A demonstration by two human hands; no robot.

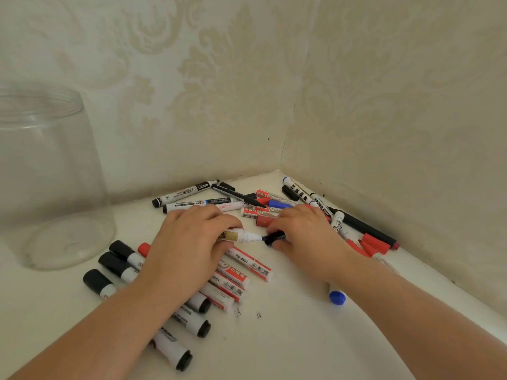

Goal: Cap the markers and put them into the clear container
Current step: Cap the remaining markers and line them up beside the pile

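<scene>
Both forearms reach in low over the white tabletop (pixel 288 338). The left hand (pixel 189 237) curls around a white plastic marker (pixel 241 236), nib exposed; the right hand (pixel 304 231) pinches a dark cylindrical cap (pixel 275 238) just at the nib. The clear, smooth-walled container (pixel 52 176) stands far left.

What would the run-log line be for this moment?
step: capping | left hand: grips white marker | right hand: pinches black cap at its tip, not seated | clear container: empty

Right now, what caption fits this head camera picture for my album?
Left hand holds a marker while right hand brings its dark cap to the tip, empty jar waiting nearby.
</scene>
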